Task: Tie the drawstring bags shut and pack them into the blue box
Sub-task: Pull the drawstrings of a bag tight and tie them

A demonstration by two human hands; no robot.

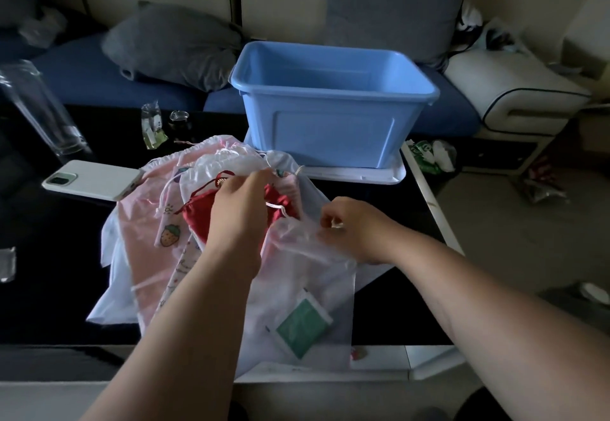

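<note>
A translucent white drawstring bag (307,292) with a green packet (302,326) inside lies nearest me on the dark table. My left hand (242,201) pinches its white cord at the bag's top left. At the top right corner my right hand (355,226) grips the bag's gathered mouth. Under them lie a red bag (201,214), a pink strawberry-print bag (148,219) and other white bags in a heap. The blue box (333,103) stands open behind the heap, on a white lid (363,174), and looks empty.
A white phone (92,179) lies left of the heap, with a clear plastic container (36,107) behind it. Small bottles (165,123) stand at the back. A sofa with a grey cushion (171,44) runs behind the table. The table's right edge (429,206) drops to the floor.
</note>
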